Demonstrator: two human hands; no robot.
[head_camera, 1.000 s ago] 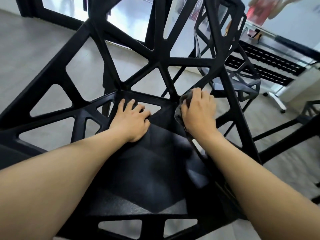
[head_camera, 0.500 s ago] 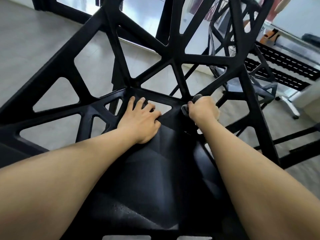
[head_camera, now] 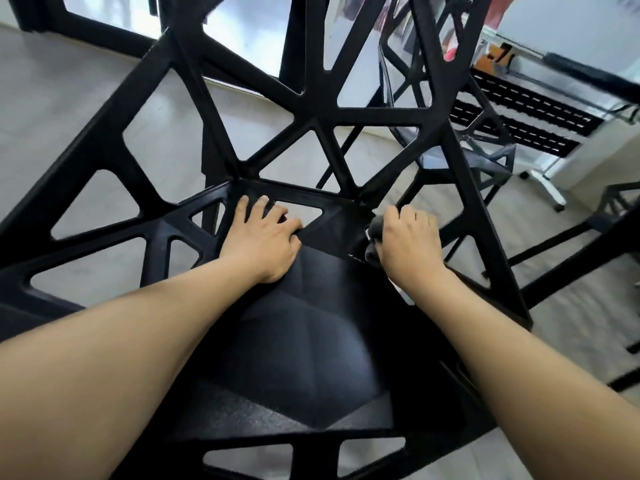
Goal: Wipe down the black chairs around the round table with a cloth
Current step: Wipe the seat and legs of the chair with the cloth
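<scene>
Gripping a dark cloth [head_camera: 375,237], the right hand [head_camera: 408,244] presses it on the black chair [head_camera: 311,341]. The left hand [head_camera: 265,242] lies flat on the seat, fingers relaxed.

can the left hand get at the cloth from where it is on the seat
Probably yes. The left hand rests flat on the chair seat, and the cloth is bunched in the right hand at the seat's right rear corner. Only bare seat lies between them.

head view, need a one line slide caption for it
Left hand braces on the black chair seat while right hand rubs a dark cloth at its back corner.
</scene>
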